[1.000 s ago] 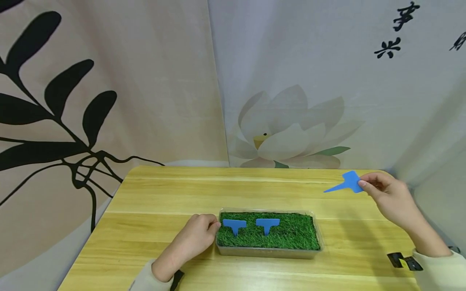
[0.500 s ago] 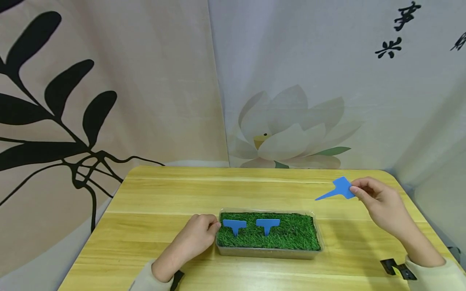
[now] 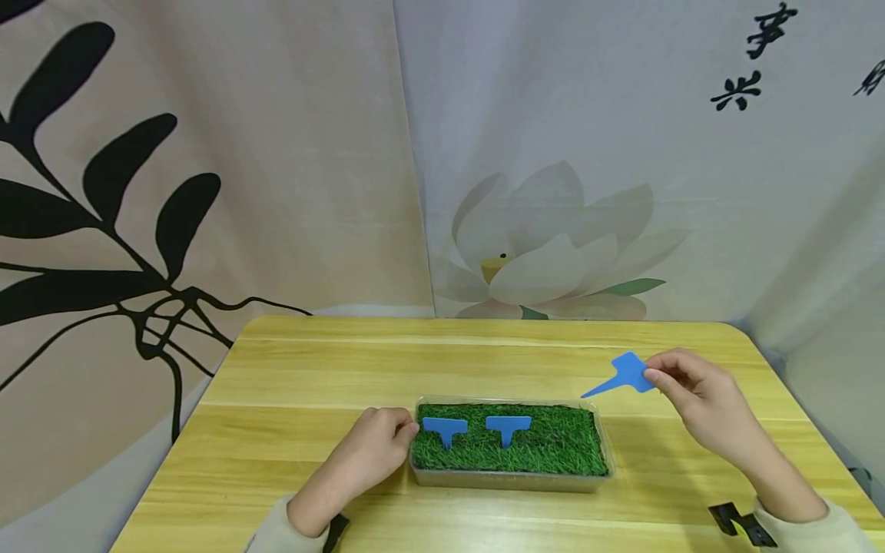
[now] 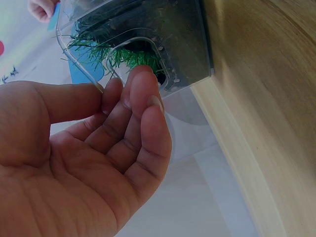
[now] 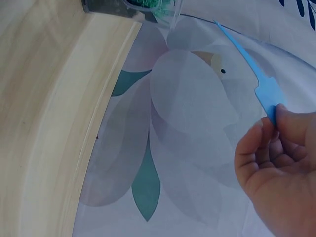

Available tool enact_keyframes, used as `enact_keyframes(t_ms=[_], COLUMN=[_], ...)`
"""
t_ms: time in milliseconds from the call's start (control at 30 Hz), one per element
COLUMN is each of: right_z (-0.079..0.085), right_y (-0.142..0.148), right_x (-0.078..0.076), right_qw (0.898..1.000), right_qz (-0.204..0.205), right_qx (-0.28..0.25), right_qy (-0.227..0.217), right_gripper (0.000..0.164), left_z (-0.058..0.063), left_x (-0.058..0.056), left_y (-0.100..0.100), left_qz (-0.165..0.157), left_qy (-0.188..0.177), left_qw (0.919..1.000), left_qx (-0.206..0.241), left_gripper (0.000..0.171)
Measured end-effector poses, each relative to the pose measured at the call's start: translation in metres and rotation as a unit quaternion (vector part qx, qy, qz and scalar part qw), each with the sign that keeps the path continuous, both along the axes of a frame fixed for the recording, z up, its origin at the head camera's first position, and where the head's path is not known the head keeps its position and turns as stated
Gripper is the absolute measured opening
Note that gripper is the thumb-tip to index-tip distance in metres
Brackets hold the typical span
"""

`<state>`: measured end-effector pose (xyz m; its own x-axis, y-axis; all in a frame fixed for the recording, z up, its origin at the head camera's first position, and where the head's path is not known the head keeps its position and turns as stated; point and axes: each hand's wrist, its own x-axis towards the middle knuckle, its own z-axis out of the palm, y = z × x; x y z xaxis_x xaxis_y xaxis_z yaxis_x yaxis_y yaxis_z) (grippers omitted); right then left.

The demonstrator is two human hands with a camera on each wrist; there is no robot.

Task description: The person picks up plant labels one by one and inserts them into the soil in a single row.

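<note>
A clear plastic box filled with green artificial grass stands near the front of the table. Two blue T-shaped plant labels, a left one and a middle one, are stuck upright in the grass. My left hand pinches the box's left rim between thumb and index finger, as the left wrist view shows. Up and right of the box, my right hand pinches a third blue plant label by its wide head. That label's pointed stem aims left, toward the box's far right corner.
The wooden table reaches back to a fabric curtain printed with leaves and a lotus. A black strap piece shows by the right sleeve.
My right hand has moved left and down with the plant label, bringing its tip close to the box's far right corner. The left hand and the box have stayed in place.
</note>
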<state>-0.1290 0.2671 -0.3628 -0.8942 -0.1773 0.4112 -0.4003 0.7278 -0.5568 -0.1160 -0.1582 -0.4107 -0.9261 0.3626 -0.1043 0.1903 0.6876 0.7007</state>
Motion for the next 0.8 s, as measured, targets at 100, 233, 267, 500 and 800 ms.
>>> enact_keyframes(t_ms=[100, 233, 267, 500, 800], right_z=[-0.002, -0.005, -0.006, -0.009, -0.019], right_y=[-0.003, -0.008, -0.009, -0.017, -0.022], right_x=[0.002, 0.004, 0.005, 0.008, 0.008], right_qw=[1.000, 1.000, 1.000, 0.999, 0.997], right_qz=[0.006, 0.013, 0.015, 0.043, 0.082], right_qx=[-0.002, -0.002, -0.002, 0.000, 0.013], right_qy=[-0.006, -0.015, -0.017, -0.018, -0.004], right_gripper=[0.013, 0.014, 0.014, 0.018, 0.022], left_z=[0.000, 0.000, 0.000, -0.001, -0.003], left_x=[0.000, 0.000, 0.000, 0.000, -0.001], left_y=[0.000, 0.000, 0.000, 0.000, -0.001], left_qz=[0.001, 0.003, 0.003, 0.002, 0.001], left_qy=[0.001, 0.002, 0.001, 0.006, 0.008], left_qw=[1.0000, 1.0000, 1.0000, 1.0000, 1.0000], left_qx=[0.000, -0.001, -0.002, -0.004, -0.002], left_gripper=[0.032, 0.032, 0.032, 0.033, 0.033])
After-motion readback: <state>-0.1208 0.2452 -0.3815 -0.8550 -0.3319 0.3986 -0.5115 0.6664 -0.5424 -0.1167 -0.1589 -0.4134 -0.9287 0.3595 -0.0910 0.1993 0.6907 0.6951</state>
